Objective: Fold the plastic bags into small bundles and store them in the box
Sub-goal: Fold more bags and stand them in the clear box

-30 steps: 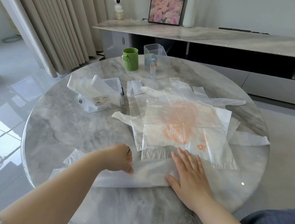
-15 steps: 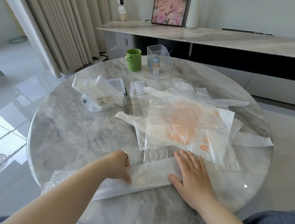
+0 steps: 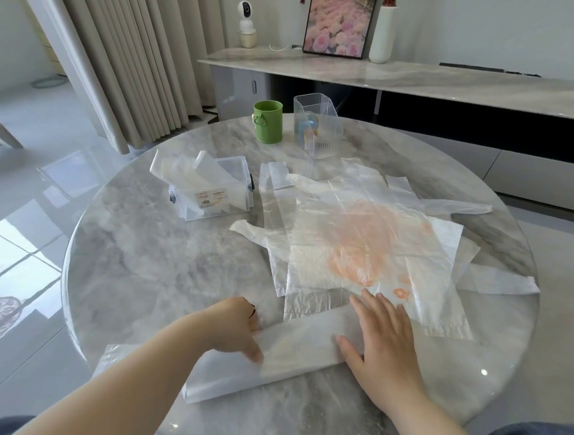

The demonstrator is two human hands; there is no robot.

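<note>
both hands flatten folded bag

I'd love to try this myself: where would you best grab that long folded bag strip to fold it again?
Probably the free left end of the folded bag strip, coming from the left. It lies flat and long across the table, the right hand already pins its right end, and the left hand rests mid-strip.

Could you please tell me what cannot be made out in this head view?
- Left hand fingertips: curled into the folded bag, so the grip is unclear.
- Box label: too small to read.
- Clear holder contents: blurred by ribbed walls.
- Pile: overlapping bags hide the count.
- Table near edge: cut off by the arms.
</note>
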